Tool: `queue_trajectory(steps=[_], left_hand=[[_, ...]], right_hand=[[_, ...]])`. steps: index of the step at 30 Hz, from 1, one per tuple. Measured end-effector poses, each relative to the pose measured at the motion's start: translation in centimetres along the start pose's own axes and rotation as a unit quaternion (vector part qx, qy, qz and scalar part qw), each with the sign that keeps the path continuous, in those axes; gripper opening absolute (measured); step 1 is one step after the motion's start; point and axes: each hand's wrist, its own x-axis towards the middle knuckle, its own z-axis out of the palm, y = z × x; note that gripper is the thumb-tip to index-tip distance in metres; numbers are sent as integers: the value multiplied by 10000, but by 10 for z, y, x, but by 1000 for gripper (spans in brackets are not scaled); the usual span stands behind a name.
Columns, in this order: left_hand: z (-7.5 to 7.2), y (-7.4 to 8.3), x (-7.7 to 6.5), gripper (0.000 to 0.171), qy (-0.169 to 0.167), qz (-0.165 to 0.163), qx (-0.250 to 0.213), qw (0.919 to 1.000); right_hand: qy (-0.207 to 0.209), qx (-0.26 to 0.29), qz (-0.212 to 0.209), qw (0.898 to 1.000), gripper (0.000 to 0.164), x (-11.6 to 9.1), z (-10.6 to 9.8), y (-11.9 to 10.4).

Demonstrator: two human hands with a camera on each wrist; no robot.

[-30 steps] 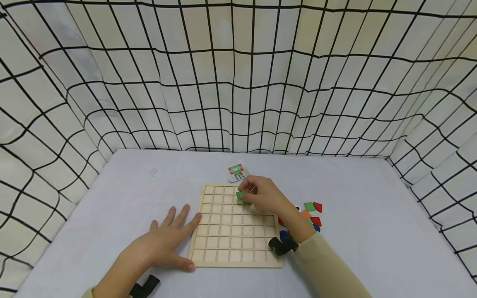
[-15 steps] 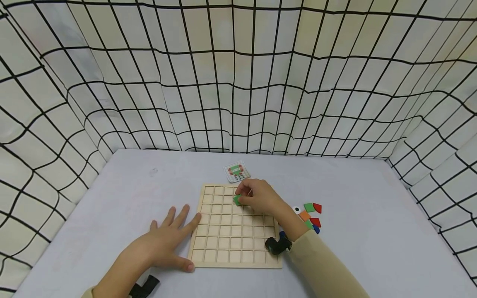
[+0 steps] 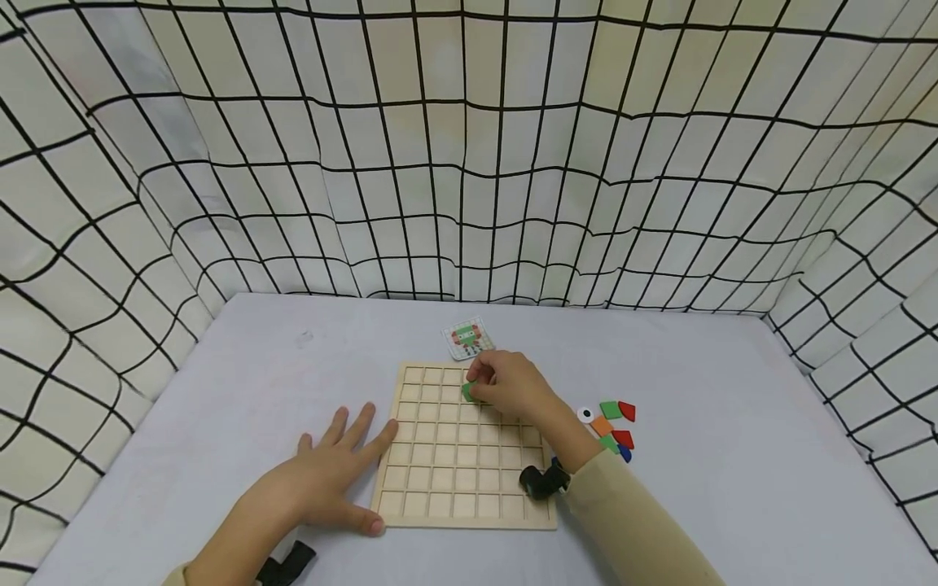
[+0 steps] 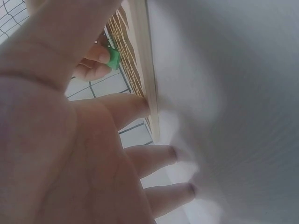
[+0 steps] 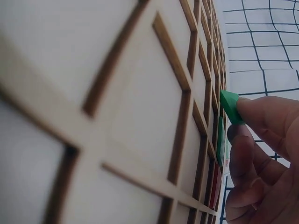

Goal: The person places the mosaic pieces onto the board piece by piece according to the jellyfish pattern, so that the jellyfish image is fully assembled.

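My right hand (image 3: 516, 384) pinches a small green tile (image 5: 231, 107) between thumb and index finger, close over the far rows of a square wooden grid board (image 3: 441, 478). In the right wrist view, a second green tile (image 5: 220, 141) and a red tile (image 5: 215, 185) lie in board cells beneath that hand; the head view has them hidden behind it. My left hand (image 3: 330, 474) is spread with straight fingers along the board's left side. Its index fingertip and thumb tip are right at the wooden edge, while the other fingers lie over the cloth.
To the right of the board lie loose tiles: green (image 3: 611, 409), red (image 3: 627, 411), orange (image 3: 602, 426), blue (image 3: 624, 452) and a white eye disc (image 3: 585, 415). A picture card (image 3: 469, 338) lies beyond the board. Black-lined netting (image 3: 462, 163) surrounds the white-covered table (image 3: 696, 456).
My right hand has shifted slightly toward me with the green tile, which now appears turned and mostly covered by the fingers. The left hand stays where it was.
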Motion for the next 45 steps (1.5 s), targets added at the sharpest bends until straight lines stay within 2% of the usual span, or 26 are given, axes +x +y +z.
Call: queue_trajectory(steps=[6, 11, 15, 19, 25, 32, 40, 45], left_hand=[[0, 1, 2, 125, 0, 5, 19, 10000], [1, 0, 4, 126, 44, 69, 63, 9999], [1, -1, 2, 126, 28, 71, 68, 9999], [2, -3, 1, 126, 19, 97, 108, 9999], [0, -3, 0, 125, 67, 125, 144, 9998], [1, -2, 0, 124, 34, 119, 44, 9999], [1, -3, -4, 123, 10, 84, 66, 9999], [-1, 0, -4, 122, 38, 130, 18, 9999]], right_hand=[[-123, -227, -30, 9997, 7, 0, -3, -1], [-189, -208, -58, 9996, 6, 0, -3, 1], [-184, 13, -109, 9998, 6, -2, -3, 6], [-45, 465, -49, 9989, 7, -12, -9, 13], [323, 924, 229, 9949, 14, -33, -33, 31], [732, 745, 534, 9931, 21, -57, -66, 66], [865, 439, 637, 9932, 27, -67, -94, 92], [625, 134, 802, 9947, 28, -78, -109, 103]])
